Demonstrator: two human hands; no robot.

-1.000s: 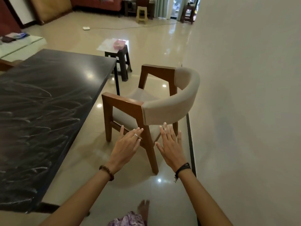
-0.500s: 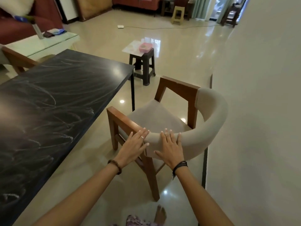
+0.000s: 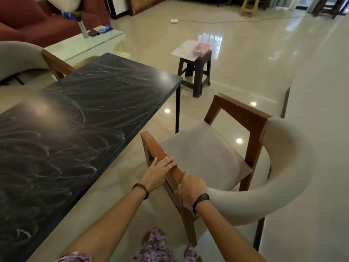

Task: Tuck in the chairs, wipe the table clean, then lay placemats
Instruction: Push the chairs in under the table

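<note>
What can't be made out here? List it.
- Right hand fingers: head view, curled out of sight behind the chair arm.
- Table near end: cut off by the left and bottom edges.
- Contents of the pink tray on the stool: too small.

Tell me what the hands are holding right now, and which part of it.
Both hands hold the chair by its near wooden armrest: left hand over the rail, right hand where it meets the padded backrest.
</note>
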